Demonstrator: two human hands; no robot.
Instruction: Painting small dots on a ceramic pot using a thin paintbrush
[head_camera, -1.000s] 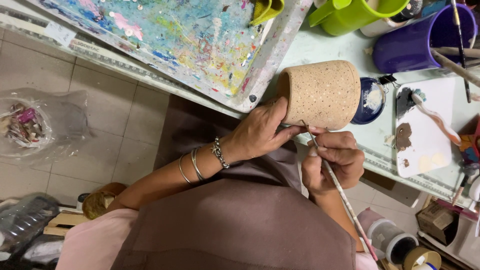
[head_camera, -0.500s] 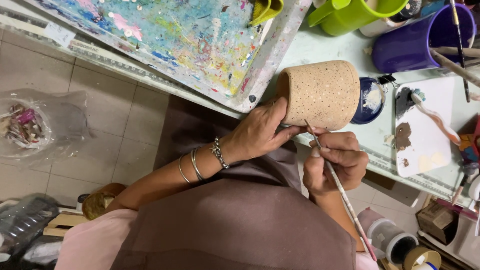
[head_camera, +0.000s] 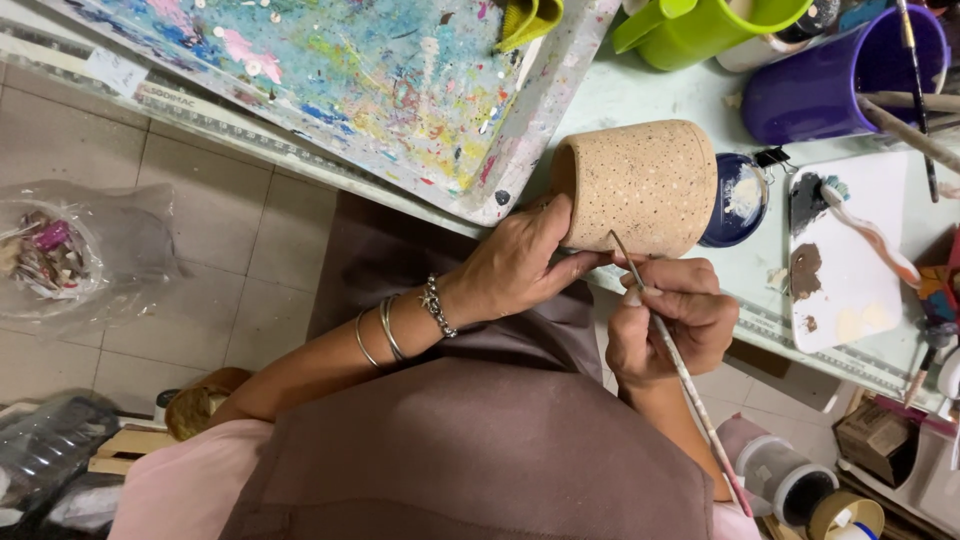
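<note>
Little has moved since the earlier frame: the brush (head_camera: 680, 370) tip sits a touch higher against the pot (head_camera: 640, 185), and both hands stay put. That speckled tan pot lies tilted on its side at the bench (head_camera: 640, 90) edge, mouth toward the left. Left hand (head_camera: 520, 265) is closed on its lower rim, thumb at the mouth. Right hand (head_camera: 670, 320) is pinched shut on the thin brush, tip touching the pot's lower wall. A blue dish (head_camera: 735, 200) sits just beside the pot's base, with a white palette (head_camera: 850, 270) to the right. The pot looks like stiff, rough clay, fairly light but brittle if dropped; its gritty surface should grip well, and the rim and wall seem the safest hold.
</note>
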